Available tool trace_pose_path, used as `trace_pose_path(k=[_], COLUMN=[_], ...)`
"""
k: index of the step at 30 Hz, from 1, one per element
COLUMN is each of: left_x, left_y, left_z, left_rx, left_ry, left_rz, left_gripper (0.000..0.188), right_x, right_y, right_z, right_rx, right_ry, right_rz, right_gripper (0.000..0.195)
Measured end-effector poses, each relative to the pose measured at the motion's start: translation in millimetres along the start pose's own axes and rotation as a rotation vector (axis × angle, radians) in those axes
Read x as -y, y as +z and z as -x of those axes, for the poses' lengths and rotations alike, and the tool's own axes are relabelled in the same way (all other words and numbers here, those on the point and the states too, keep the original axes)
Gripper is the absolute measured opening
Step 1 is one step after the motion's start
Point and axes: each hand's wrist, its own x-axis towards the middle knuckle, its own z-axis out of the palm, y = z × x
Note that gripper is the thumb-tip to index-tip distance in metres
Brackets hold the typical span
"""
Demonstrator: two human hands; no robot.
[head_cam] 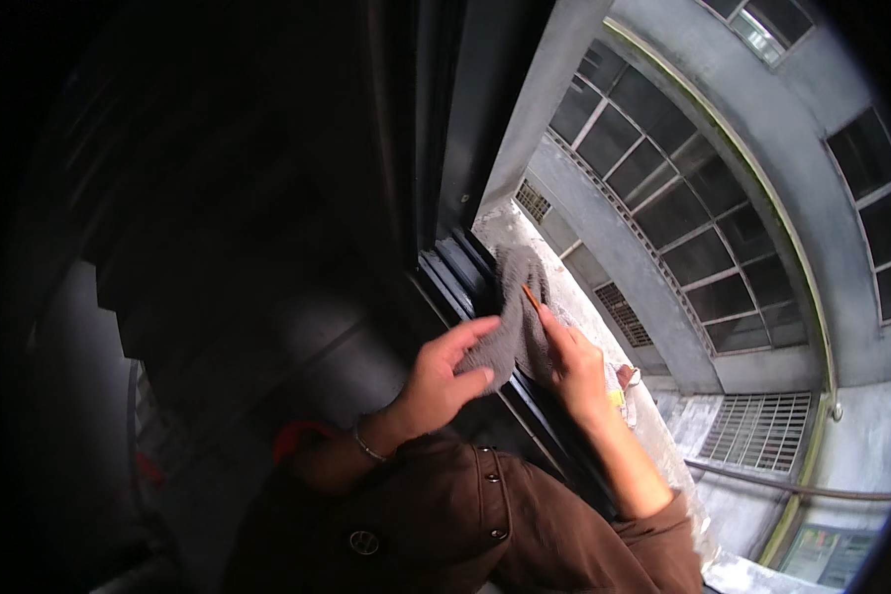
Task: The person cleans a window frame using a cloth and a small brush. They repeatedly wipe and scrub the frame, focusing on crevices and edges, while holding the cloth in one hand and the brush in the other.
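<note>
A grey cloth (518, 319) hangs bunched over the dark metal sliding-window track (453, 278) and the outer sill. My left hand (445, 375) has the cloth's near-left edge between its thumb and fingers. With my right hand (578, 367) I hold a thin orange stick (531, 297), its tip lying against the cloth. What the stick is I cannot tell, since my fingers cover its rear part. More of the cloth lies below and beside my right hand.
Outside the window runs a rough concrete ledge (650, 419), with a small crumpled packet (625, 377) on it. The dark window frame (482, 111) rises ahead. Across the gap stands a building with gridded windows (661, 200). A red round object (297, 438) lies in the dark room at left.
</note>
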Motion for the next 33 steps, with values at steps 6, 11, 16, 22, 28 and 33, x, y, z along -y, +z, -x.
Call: trace_pose_path(k=[6,11,16,22,28,33], left_x=[20.1,40.6,26.3,41.5,43.7,67.2], left_y=[-7.8,-25.1,-21.5,-21.2,-37.9,-53.6], left_z=[17.9,4.3,12.1,47.4,19.5,-1.2], left_rx=[-0.218,-0.396,-0.271,-0.270,-0.499,-0.490], left_ry=[-0.143,0.008,0.053,-0.063,-0.052,-0.043], left_rz=[-0.017,0.005,-0.181,-0.023,0.150,0.100], left_gripper=[0.056,0.056,0.055,0.054,0.055,0.051], right_x=[10.1,-4.6,-17.3,15.2,55.4,53.2], right_y=[-2.3,34.8,32.8,-20.7,25.7,53.1], right_z=[-2.7,-62.0,-18.2,-4.8,-58.7,-60.9], right_rx=[0.229,0.173,-0.039,0.355,0.386,0.291], right_ry=[-0.042,-0.071,0.000,-0.114,-0.052,-0.060], right_rz=[0.244,0.080,-0.092,0.183,0.423,0.391], right_gripper=[0.053,0.053,0.057,0.054,0.044,0.048])
